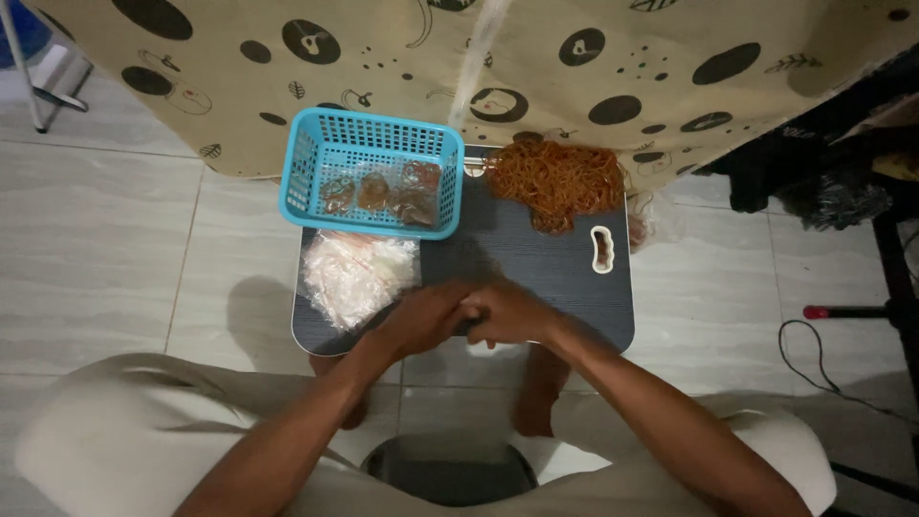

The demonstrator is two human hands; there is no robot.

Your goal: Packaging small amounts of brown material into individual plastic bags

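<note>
My left hand (426, 316) and my right hand (507, 313) meet, fingers curled together, over the near edge of a small dark lap table (536, 268). What they grip between them is hidden. A pile of clear plastic bags (356, 273) lies just left of my left hand. A heap of orange rubber bands (557, 180) sits at the table's far right. A blue plastic basket (373, 172) with a few filled packets stands at the far left.
A beige cloth with black spots (536, 67) hangs behind the table. Pale floor tiles (105, 249) lie on both sides. A black cable (814, 359) and dark furniture (842, 163) stand at the right. My knees frame the bottom.
</note>
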